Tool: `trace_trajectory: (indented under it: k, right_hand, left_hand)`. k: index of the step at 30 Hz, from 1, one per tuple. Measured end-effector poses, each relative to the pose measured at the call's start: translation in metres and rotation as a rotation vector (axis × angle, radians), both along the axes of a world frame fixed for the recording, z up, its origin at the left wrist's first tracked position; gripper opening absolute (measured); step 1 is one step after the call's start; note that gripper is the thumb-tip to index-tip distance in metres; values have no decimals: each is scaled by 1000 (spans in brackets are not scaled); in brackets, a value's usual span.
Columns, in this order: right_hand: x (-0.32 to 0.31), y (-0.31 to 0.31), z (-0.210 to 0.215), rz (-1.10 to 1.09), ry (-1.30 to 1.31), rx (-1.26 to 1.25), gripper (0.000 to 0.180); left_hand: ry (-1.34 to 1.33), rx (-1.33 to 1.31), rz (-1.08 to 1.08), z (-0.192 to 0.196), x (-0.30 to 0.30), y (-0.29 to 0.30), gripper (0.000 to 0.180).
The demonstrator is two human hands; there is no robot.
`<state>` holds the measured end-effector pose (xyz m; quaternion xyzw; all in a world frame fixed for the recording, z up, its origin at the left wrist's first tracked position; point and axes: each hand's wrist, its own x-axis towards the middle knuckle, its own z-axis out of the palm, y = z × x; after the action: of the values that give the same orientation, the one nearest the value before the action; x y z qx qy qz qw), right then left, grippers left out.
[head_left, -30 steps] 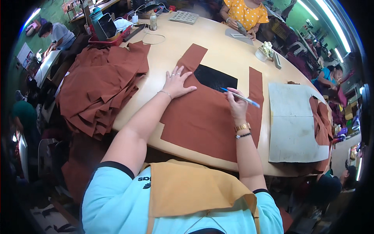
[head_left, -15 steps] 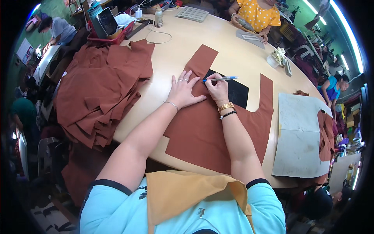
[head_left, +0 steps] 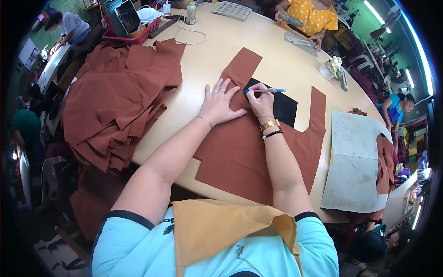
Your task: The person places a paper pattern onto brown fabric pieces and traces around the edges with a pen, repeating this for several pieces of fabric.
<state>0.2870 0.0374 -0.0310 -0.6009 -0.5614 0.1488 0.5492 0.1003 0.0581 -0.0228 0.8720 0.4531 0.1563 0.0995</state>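
Note:
A rust-brown cut fabric piece (head_left: 235, 161) lies flat on the pale table, with two strap-like arms reaching to the far side. Under its curved neck edge a black flat sheet (head_left: 284, 110) shows. My left hand (head_left: 220, 101) rests on the fabric with its fingers spread, pressing it beside the edge. My right hand (head_left: 261, 102) grips a clear pen (head_left: 272, 90) with a blue tip end, its point at the fabric's edge beside my left fingertips. The pen lies tilted nearly level, its back end toward the right.
A tall heap of brown fabric pieces (head_left: 122, 101) sits at the left. Grey pattern card (head_left: 353, 161) covers more brown cloth at the right. Farther off are a red basket (head_left: 134, 39), a small bottle (head_left: 191, 13), a white tub (head_left: 328, 69) and a co-worker in yellow (head_left: 311, 16).
My right hand and the pen have shifted slightly right relative to the view. The whole scene has moved a little as my head turned; my left hand stays on the fabric.

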Motion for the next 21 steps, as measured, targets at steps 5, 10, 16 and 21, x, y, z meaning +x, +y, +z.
trace_trajectory:
  k: [5, 10, 16, 21]
  right_hand:
    - [1, 1, -1, -45, -89, -131, 15]
    - [26, -20, 3, 44, 552, -32, 6]
    - [109, -150, -2, -157, 404, 62, 5]
    - [151, -256, -1, -456, 375, 15, 11]
  left_hand:
    - [43, -7, 16, 0, 0, -1, 95]
    - [1, -3, -8, 4, 1, -1, 94]
    - [3, -22, -3, 2, 2, 0, 94]
    - [10, -26, 66, -7, 1, 8, 93]
